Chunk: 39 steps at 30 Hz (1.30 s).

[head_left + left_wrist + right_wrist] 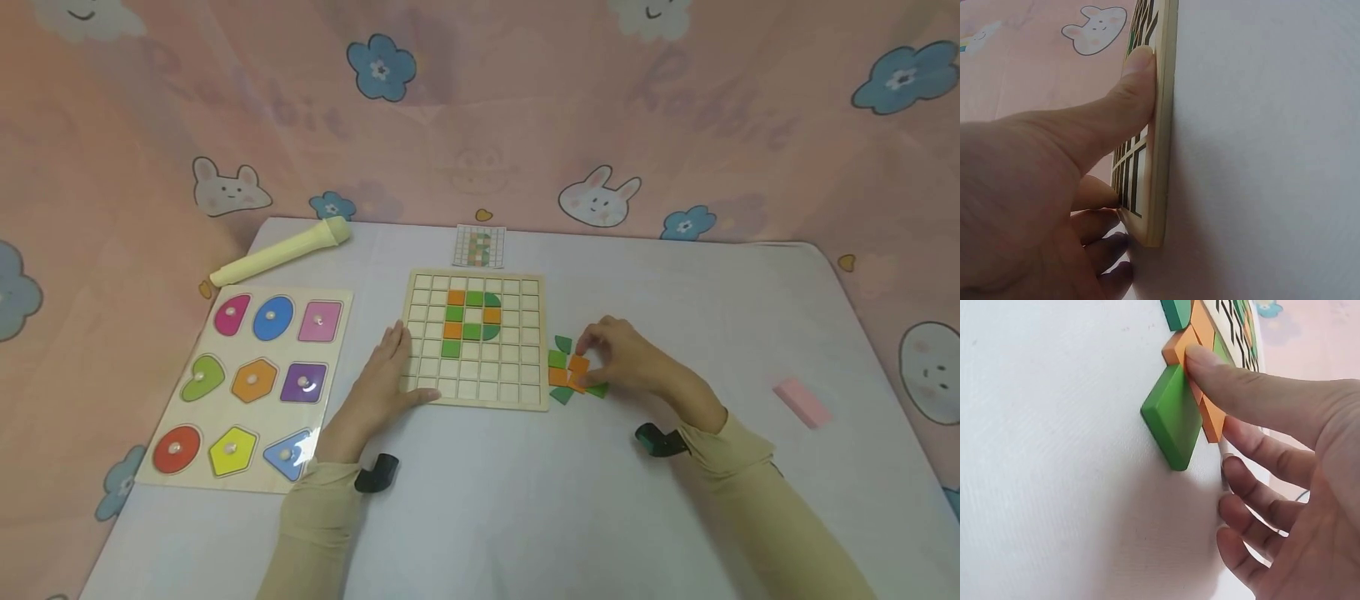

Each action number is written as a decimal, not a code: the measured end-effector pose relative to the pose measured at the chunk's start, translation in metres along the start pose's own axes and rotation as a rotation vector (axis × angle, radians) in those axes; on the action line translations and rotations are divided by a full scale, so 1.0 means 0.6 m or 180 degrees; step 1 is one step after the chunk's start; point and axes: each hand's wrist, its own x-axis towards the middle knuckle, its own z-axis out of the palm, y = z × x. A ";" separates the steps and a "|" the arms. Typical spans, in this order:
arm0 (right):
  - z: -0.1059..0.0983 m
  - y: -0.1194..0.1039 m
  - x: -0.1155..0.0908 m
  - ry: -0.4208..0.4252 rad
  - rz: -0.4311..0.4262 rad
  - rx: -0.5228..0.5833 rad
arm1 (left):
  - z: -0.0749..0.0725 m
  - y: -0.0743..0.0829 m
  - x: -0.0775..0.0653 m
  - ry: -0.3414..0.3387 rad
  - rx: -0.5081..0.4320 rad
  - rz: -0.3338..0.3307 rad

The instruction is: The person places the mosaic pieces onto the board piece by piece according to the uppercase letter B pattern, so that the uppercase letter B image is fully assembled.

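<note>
A square wooden grid board [513, 375] lies in the middle of the table, with orange and green tiles set in a P shape. My left hand [382, 379] rests at its near left corner, fingers stretched along the left edge and thumb [1138, 69] over the near edge. To the board's right, my right hand [626, 358] pinches an orange tile [578, 364] between thumb [1210, 362] and index finger. Around it lie another orange tile [558, 377], a green square tile [557, 358] and curved green tiles [563, 343]. A green tile [1172, 419] sits below the thumb.
A shape puzzle board [247, 417] with knobbed pieces lies at left, partly behind the left forearm. Beyond it is a pale yellow microphone-shaped toy [281, 252]. A printed pattern card [480, 247] lies behind the grid board. A pink block [802, 402] lies far right.
</note>
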 end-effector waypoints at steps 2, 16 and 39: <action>0.001 -0.001 0.000 -0.0006 -0.0013 0.0023 | 0.000 0.000 0.000 0.0001 0.0005 0.0000; 0.028 -0.014 0.012 0.0497 -0.0279 0.0360 | 0.002 -0.001 0.002 0.0009 0.0039 -0.0001; 0.123 -0.115 0.068 0.0956 -0.0800 0.0883 | 0.001 0.000 0.001 0.0016 0.0022 -0.0018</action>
